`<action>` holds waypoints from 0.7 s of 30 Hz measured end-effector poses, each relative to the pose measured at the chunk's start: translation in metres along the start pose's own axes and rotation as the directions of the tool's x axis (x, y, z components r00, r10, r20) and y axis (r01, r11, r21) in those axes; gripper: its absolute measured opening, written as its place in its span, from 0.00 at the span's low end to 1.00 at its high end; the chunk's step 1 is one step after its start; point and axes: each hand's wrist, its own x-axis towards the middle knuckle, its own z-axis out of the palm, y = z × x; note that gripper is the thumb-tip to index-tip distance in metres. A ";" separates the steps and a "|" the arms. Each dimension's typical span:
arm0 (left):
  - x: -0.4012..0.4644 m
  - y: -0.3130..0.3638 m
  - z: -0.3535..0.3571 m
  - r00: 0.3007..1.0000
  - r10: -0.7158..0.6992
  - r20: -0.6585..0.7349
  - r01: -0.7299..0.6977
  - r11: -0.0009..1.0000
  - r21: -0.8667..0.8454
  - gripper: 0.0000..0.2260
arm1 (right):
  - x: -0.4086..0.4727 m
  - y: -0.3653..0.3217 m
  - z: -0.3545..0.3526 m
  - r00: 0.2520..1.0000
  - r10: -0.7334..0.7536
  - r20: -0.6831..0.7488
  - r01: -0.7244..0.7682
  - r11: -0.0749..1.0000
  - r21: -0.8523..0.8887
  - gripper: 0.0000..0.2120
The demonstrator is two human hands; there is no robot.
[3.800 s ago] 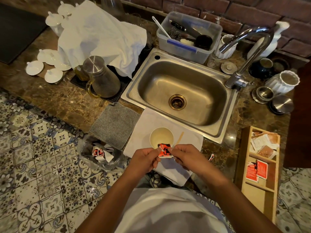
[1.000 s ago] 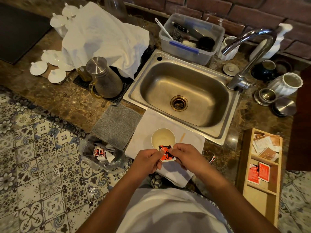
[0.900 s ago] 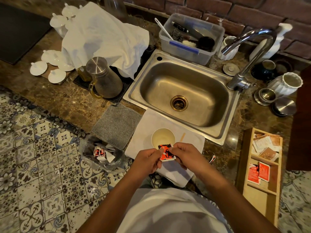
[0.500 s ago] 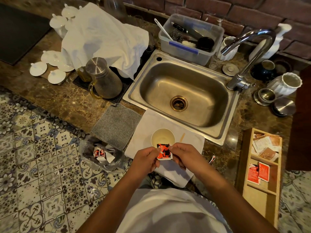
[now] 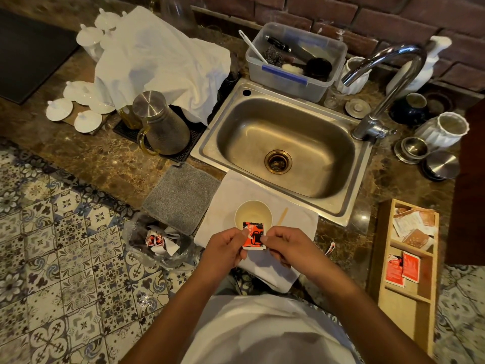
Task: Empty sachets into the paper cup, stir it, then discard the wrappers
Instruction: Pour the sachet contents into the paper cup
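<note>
A white paper cup (image 5: pixel 253 212) stands on a white cloth (image 5: pixel 225 198) at the counter's front edge, just before the sink. A red and black sachet (image 5: pixel 253 236) is held upright right in front of the cup, overlapping its near rim. My left hand (image 5: pixel 224 250) pinches the sachet's left edge and my right hand (image 5: pixel 284 248) pinches its right edge. A wooden stir stick (image 5: pixel 283 216) lies on the cloth to the right of the cup. More red sachets (image 5: pixel 402 269) lie in a wooden tray (image 5: pixel 380 258) at the right.
A plastic bag with used wrappers (image 5: pixel 160 243) hangs below the counter edge at the left. A grey mat (image 5: pixel 182 198) lies left of the cloth. The steel sink (image 5: pixel 284 148) and tap (image 5: pixel 388 82) sit behind. A metal jug (image 5: pixel 160 124) stands further left.
The sachet has turned from tilted to upright between my fingers, staying in front of the cup. Both hands have hardly shifted.
</note>
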 end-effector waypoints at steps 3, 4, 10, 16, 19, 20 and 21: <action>-0.003 0.002 0.002 1.000 0.012 0.009 -0.013 1.000 0.022 0.17 | -0.001 0.000 -0.001 0.999 -0.030 -0.012 0.030 1.000 -0.002 0.15; -0.004 0.002 0.002 1.000 0.012 0.011 -0.012 1.000 0.023 0.17 | -0.001 0.000 -0.001 0.999 -0.041 -0.019 0.041 0.999 -0.001 0.16; -0.005 0.002 0.005 0.999 0.038 0.031 -0.038 0.999 0.016 0.18 | -0.005 0.000 -0.003 0.989 -0.089 -0.120 0.098 0.993 0.066 0.11; -0.008 0.001 0.007 0.995 0.090 0.032 -0.092 0.995 0.049 0.15 | -0.029 0.016 -0.020 0.977 -0.123 -0.172 0.138 0.987 0.081 0.13; -0.008 0.000 0.011 0.996 0.076 0.041 -0.078 0.995 0.060 0.15 | -0.041 0.027 -0.029 0.968 -0.116 -0.223 0.147 0.981 0.128 0.14; -0.008 -0.001 0.013 0.997 0.069 0.038 -0.072 0.996 0.062 0.15 | -0.044 0.030 -0.031 0.964 -0.112 -0.243 0.148 0.980 0.136 0.15; -0.008 -0.001 0.014 0.997 0.062 0.034 -0.064 0.996 0.061 0.15 | -0.048 0.032 -0.034 0.959 -0.105 -0.261 0.146 0.979 0.143 0.15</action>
